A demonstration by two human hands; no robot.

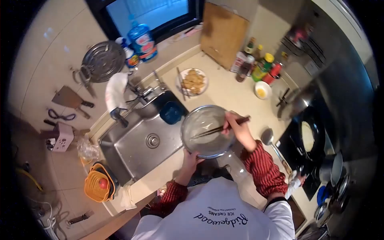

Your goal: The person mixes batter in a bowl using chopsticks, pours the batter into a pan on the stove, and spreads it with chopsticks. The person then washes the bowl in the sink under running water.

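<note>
A large round bowl [194, 116] stands at the right edge of the sink, with a thin layer of pale, wet mixture inside. My left hand [191, 159] grips its near rim, thumb against the side. In my right hand [237, 130] is a pair of dark chopsticks [209, 132], fingers closed around their upper ends. Their tips reach down into the mixture. Beyond the bowl lies a plate of golden-brown food [193, 82] with another pair of chopsticks [181, 83] across its left side.
The steel sink [124, 148] holds a dark blue basin [171, 112]. Sauce bottles [262, 67] and a small white bowl [262, 91] stand at the back. On the right, a wok [296, 136] with a pale round sheet sits on the stove, near a ladle [268, 137]. An orange basket [96, 184] is at left.
</note>
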